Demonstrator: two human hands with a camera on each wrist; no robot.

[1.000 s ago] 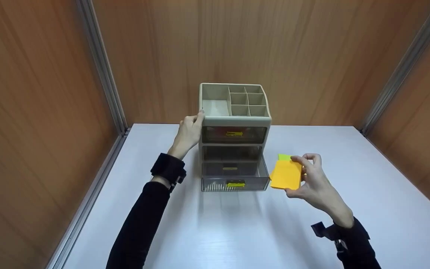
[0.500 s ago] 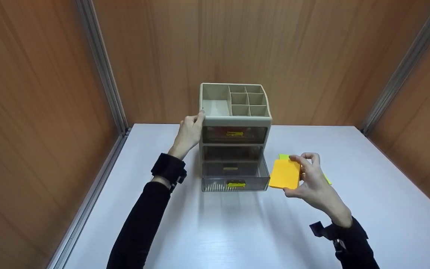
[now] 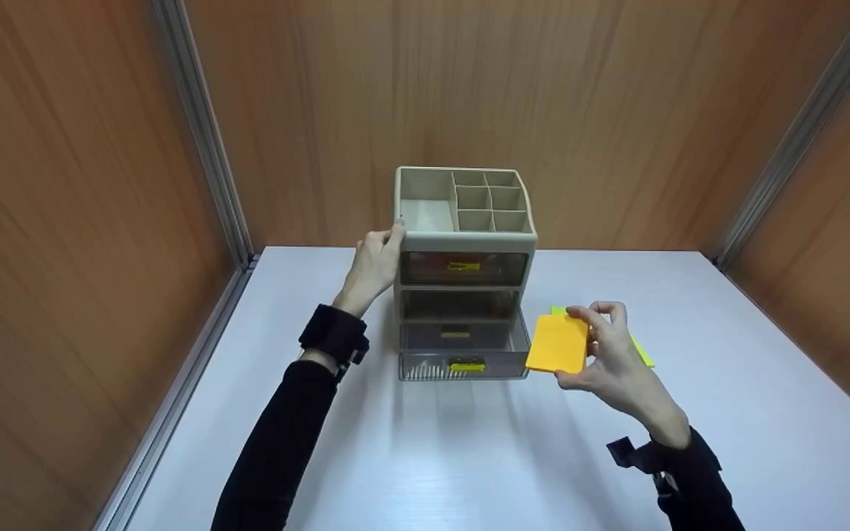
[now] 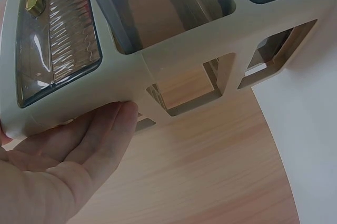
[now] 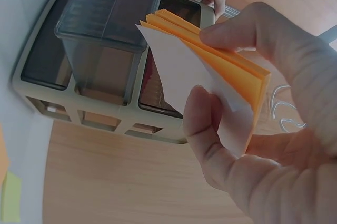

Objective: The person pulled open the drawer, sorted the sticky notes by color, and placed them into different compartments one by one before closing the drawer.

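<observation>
A beige desk organizer [image 3: 462, 240] with open compartments on top stands at the middle of the white table [image 3: 469, 457]. Its lower clear drawer [image 3: 463, 348] is pulled out, while the upper drawer [image 3: 463, 267] is closed. My left hand [image 3: 377, 258] lies flat against the organizer's left side, with straight fingers [image 4: 100, 134] on the beige frame [image 4: 158, 60]. My right hand [image 3: 596, 345] pinches an orange sticky-note pad [image 3: 558, 344] by its edges, just right of the open drawer. In the right wrist view the pad [image 5: 210, 71] hovers beside the drawer [image 5: 110, 18].
Green sticky notes [image 3: 643, 352] lie on the table behind my right hand. Wood-grain walls [image 3: 63, 221] close in the table on the left, back and right. The upper drawer shows something yellow and red inside.
My right hand has carried the orange pad slightly left, closer to the open drawer's right corner. The left hand and the organizer have stayed put.
</observation>
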